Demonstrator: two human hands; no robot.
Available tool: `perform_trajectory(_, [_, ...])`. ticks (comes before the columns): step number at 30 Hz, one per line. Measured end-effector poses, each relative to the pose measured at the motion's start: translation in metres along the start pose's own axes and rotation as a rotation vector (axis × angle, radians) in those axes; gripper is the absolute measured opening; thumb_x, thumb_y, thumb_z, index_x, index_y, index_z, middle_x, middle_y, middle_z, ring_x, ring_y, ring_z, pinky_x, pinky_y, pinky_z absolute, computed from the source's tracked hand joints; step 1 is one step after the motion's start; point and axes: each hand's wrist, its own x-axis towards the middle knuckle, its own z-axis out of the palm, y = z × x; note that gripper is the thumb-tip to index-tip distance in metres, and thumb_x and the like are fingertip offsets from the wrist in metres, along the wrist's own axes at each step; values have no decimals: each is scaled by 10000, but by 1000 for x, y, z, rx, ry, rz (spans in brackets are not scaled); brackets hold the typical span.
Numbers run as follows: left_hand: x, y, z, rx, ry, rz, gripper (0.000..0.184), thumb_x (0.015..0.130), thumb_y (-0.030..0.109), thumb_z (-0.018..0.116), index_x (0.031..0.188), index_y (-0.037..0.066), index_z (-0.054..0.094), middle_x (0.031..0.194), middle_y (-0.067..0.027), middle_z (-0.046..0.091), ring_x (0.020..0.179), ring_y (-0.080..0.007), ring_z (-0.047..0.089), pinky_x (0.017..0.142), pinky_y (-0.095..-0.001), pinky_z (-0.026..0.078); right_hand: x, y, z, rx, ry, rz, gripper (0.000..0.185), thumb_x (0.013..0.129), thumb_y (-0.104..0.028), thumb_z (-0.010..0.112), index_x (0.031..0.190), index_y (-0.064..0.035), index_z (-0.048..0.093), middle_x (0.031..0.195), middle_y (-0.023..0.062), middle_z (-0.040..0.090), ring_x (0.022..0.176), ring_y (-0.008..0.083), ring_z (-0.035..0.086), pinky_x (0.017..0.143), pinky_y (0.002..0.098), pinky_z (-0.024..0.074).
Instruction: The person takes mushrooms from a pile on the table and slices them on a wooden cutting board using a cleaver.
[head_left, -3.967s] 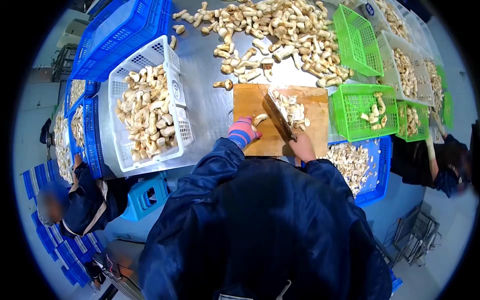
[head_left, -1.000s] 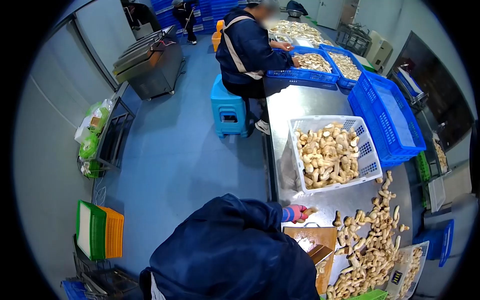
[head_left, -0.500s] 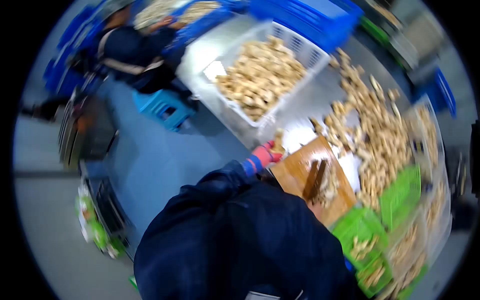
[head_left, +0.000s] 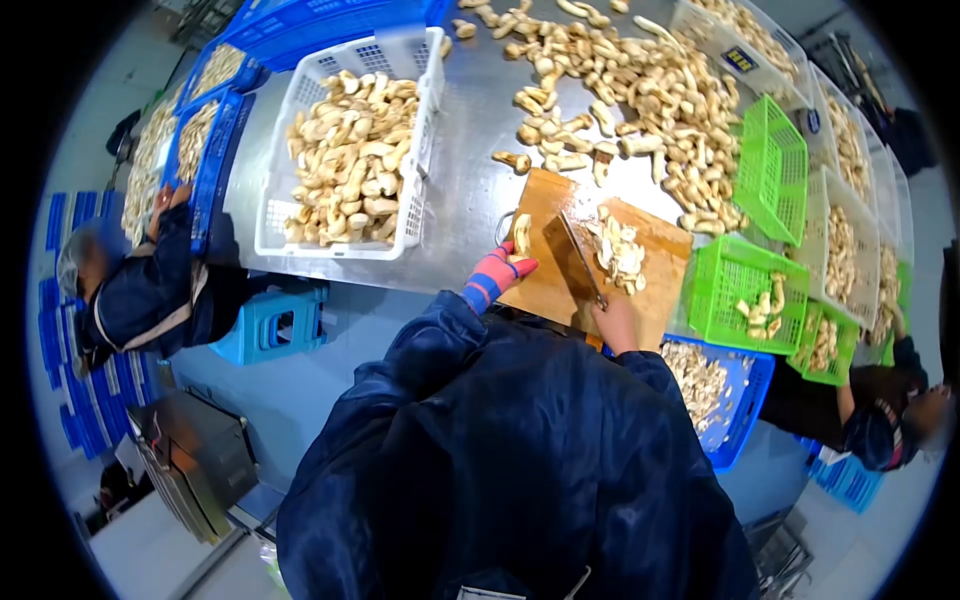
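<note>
My left hand (head_left: 498, 272), in a pink and blue striped glove, is closed around a pale brown mushroom (head_left: 521, 236) at the left edge of a wooden cutting board (head_left: 660, 290). Bare and wrapped round a handle, my right hand (head_left: 616, 322) grips a knife (head_left: 582, 252) whose dark blade reaches over the middle of the board. Sliced mushroom pieces (head_left: 622, 255) lie to the right of the blade. Beyond the board spreads a large pile of whole mushrooms (head_left: 650, 95) on the metal table (head_left: 468, 150).
A white basket (head_left: 428, 150) of mushrooms stands left. Green baskets (head_left: 775, 180) and clear bins are at the right. A blue tray (head_left: 745, 400) of slices sits below the table's edge. One person (head_left: 150, 290) works at far left, another (head_left: 880, 410) at far right. A blue stool (head_left: 270, 325) stands left.
The view has swung left-to-right and steadied, so the table now lies straighter ahead. My left hand with the mushroom is at the board's left edge; my right hand and knife show more clearly.
</note>
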Motion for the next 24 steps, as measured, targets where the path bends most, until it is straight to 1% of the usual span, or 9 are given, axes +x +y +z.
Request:
perform_trajectory(2, [12, -6, 6, -12, -76, -100, 637, 696, 352, 727, 1174, -5, 502, 934, -123, 640, 855, -213, 606, 772, -301, 458, -3, -1, 0, 61, 54, -2, 304, 709, -248, 586, 845, 22, 619, 758, 238, 592, 734, 386, 576, 640, 439, 445])
perform_trajectory(6, [28, -20, 20, 103, -21, -41, 649, 695, 402, 701, 1161, -6, 509, 941, -186, 631, 883, -295, 605, 787, -358, 461, -8, -12, -3, 109, 50, 40, 367, 747, -320, 587, 863, 26, 624, 777, 242, 595, 745, 372, 584, 654, 433, 443])
perform_trajectory(7, [22, -5, 19, 323, -19, -56, 674, 694, 416, 692, 1176, -8, 485, 1017, -219, 599, 942, -346, 575, 822, -385, 448, -6, -14, -6, 71, 22, 36, 384, 763, -332, 572, 881, 30, 624, 774, 245, 601, 749, 379, 587, 664, 433, 449])
perform_trajectory(11, [19, 4, 38, 451, 145, 97, 744, 692, 423, 696, 1233, -2, 411, 1084, -218, 561, 1000, -370, 539, 857, -389, 433, 1, -23, -8, 84, -101, 131, 380, 802, -321, 533, 852, 47, 617, 731, 263, 590, 730, 404, 580, 658, 449, 445])
perform_trajectory(13, [27, -6, 43, 359, 107, 77, 753, 690, 412, 703, 1245, 4, 398, 1085, -217, 560, 1005, -374, 533, 857, -393, 432, -1, -19, 1, 218, -139, 225, 352, 801, -283, 525, 837, 56, 610, 722, 275, 579, 731, 420, 569, 670, 457, 444])
perform_trajectory(15, [35, -16, 46, 250, 85, 81, 751, 700, 367, 705, 1271, 13, 369, 1107, -206, 552, 970, -352, 558, 833, -377, 445, -4, -27, -1, 158, -95, 152, 330, 797, -261, 522, 831, 56, 609, 734, 273, 582, 736, 421, 569, 677, 458, 446])
perform_trajectory(18, [19, 11, 44, -74, -71, -257, 732, 715, 329, 693, 1285, 15, 358, 1092, -183, 564, 915, -319, 587, 801, -351, 457, -7, -32, 2, 145, -72, 87, 288, 781, -218, 513, 824, 50, 608, 746, 269, 586, 747, 423, 567, 698, 464, 445])
perform_trajectory(19, [18, 13, 46, -94, -25, -267, 735, 719, 288, 685, 1300, 0, 339, 1020, -154, 596, 868, -280, 603, 778, -331, 461, -7, -32, 4, 153, -80, 71, 283, 779, -212, 510, 826, 49, 608, 747, 269, 585, 749, 422, 567, 703, 465, 444])
perform_trajectory(24, [27, -4, 36, 374, 59, -82, 771, 689, 286, 695, 1288, -44, 340, 971, -155, 618, 902, -289, 595, 800, -342, 457, -10, -39, 8, 146, -83, 71, 257, 774, -190, 502, 835, 38, 604, 724, 268, 582, 718, 420, 570, 694, 474, 450])
